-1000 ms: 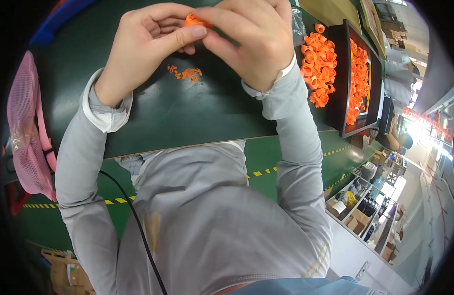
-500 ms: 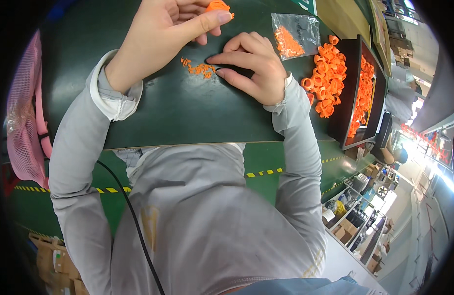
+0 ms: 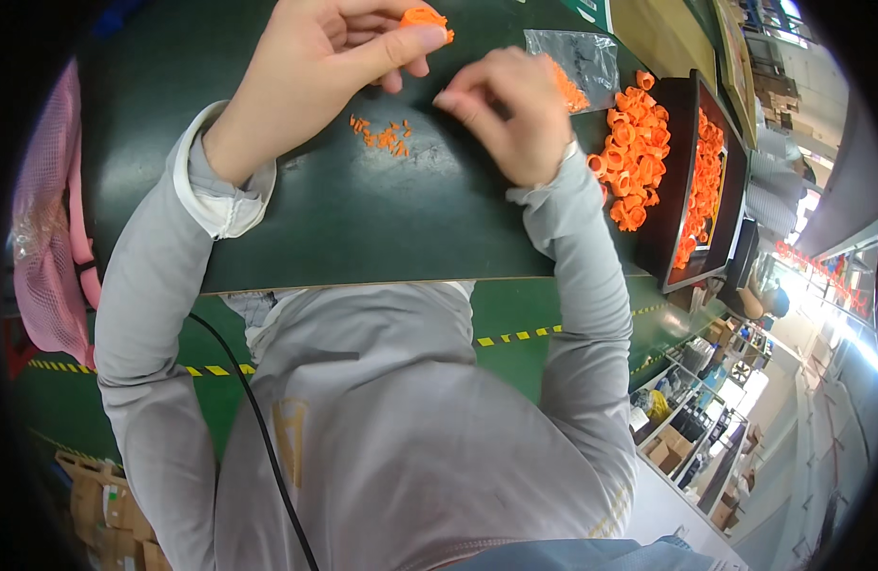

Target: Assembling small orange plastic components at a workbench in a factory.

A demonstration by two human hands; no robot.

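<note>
My left hand [image 3: 349, 52] pinches an orange ring-shaped plastic part [image 3: 425, 18] between thumb and fingers, above the far middle of the dark green tabletop. Over the table to its right is my right hand [image 3: 517, 109], slightly blurred, thumb and forefinger tips together; anything between them is too small to make out. Between and below the hands lies a scatter of tiny orange plastic pieces [image 3: 382, 138]. A clear plastic bag [image 3: 596, 62] holding more tiny orange pieces lies just beyond my right hand, which partly covers it.
Right of my right hand, a heap of orange ring-shaped parts [image 3: 634, 152] rests beside a black tray [image 3: 669, 209] filled with similar parts. A pink mesh item [image 3: 47, 228] hangs at the left table end. Cardboard [image 3: 663, 38] stands at the far right.
My right hand has lifted off the tiny pieces and moved right and slightly away, over the bag's edge. The pieces lie more spread out. My left hand stays put with its part.
</note>
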